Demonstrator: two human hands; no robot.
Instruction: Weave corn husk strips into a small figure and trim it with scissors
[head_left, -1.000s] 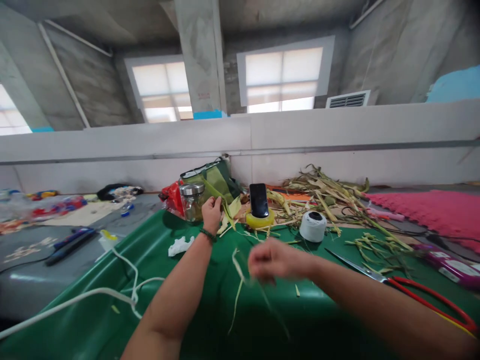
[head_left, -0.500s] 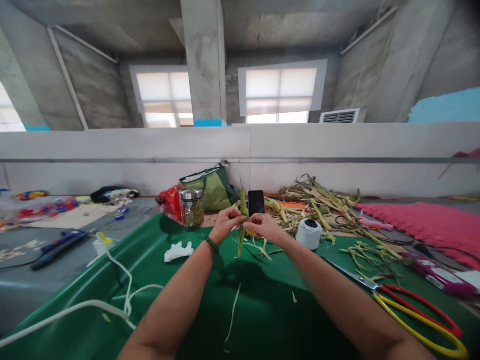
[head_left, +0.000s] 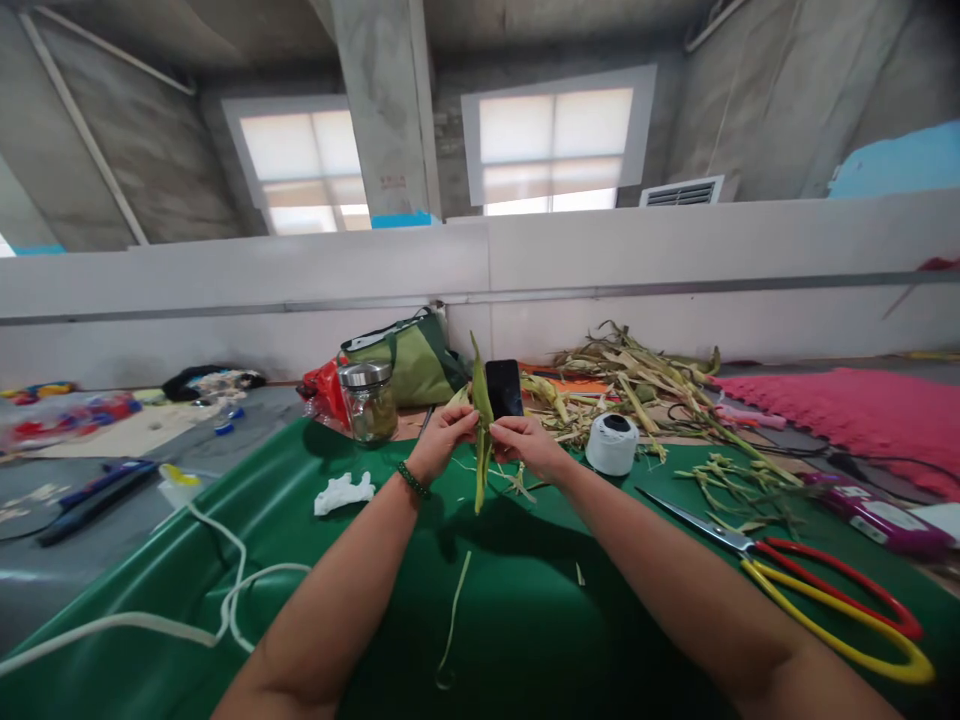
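Comes in from wide apart — pinches green leaf (head_left: 481,390) near upright, about mid-length, in narrow grip of left hand (head_left: 442,440) and right hand (head_left: 530,445).

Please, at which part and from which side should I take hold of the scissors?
I would take the scissors by the red and yellow handle loops, coming from the near right side. They lie flat, with the loops towards you and the blades pointing away to the left.

open green cover (head_left: 540,620), scissors (head_left: 739,541) right, cord (head_left: 142,620) left
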